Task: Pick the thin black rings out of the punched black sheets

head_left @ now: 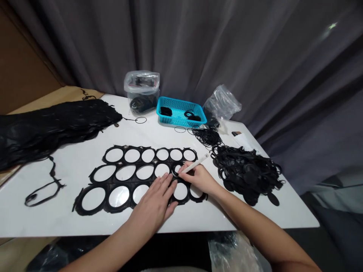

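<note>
A black sheet [111,184] with rows of large round holes lies flat on the white table. My left hand [155,198] rests palm down on its middle, fingers stretched out and covering part of it. Between the fingers of my right hand [199,178] is a slim white pen-like tool [195,163], its upper end pointing up and to the right. The lower end, hidden by my fingers, is at a hole in the middle row, where a black ring [175,170] shows beside the fingertips. I cannot make out the tool's tip.
A heap of black cut pieces [249,173] lies at the right, beside tangled thin black rings [208,136]. Behind stand a blue basket [181,122], a bag-lined plastic tub [143,92] and a clear bag [224,104]. Stacked black sheets [56,126] and a black scrap [47,199] lie left.
</note>
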The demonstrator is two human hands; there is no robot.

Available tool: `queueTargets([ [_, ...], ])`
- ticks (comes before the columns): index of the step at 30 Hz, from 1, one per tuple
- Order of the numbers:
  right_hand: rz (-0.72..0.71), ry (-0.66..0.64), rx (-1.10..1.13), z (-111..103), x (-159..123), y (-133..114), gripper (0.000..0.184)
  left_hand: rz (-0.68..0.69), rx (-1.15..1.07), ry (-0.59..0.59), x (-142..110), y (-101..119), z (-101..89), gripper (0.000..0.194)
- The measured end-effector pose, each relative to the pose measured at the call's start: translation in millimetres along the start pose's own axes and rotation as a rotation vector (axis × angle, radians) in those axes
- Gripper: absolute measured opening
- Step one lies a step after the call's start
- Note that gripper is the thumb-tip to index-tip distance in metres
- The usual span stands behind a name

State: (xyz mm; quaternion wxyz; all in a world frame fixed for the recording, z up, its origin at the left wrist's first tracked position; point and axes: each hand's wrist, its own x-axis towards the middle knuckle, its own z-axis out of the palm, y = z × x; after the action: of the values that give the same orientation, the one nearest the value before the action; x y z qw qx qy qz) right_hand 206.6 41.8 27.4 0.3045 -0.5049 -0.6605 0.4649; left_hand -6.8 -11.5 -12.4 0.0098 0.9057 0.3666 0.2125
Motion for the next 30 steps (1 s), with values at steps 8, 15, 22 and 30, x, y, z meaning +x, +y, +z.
queueTargets([
  [8,-0.061,0.034,-0.105,6,-2,2,0.011,0.002,-0.032,-0.005,0,0,-1.2,0.052],
  [15,-0.049,0.043,-0.094,7,-3,2,0.01,-0.005,-0.03,-0.002,1,1,-1.3,0.051],
  [22,-0.046,0.042,-0.094,6,-2,2,0.008,-0.013,-0.038,0.004,0,1,1.0,0.052],
  [30,-0.251,0.074,-0.285,15,-20,3,0.012,-0.02,-0.038,0.007,-1,1,0.1,0.054],
])
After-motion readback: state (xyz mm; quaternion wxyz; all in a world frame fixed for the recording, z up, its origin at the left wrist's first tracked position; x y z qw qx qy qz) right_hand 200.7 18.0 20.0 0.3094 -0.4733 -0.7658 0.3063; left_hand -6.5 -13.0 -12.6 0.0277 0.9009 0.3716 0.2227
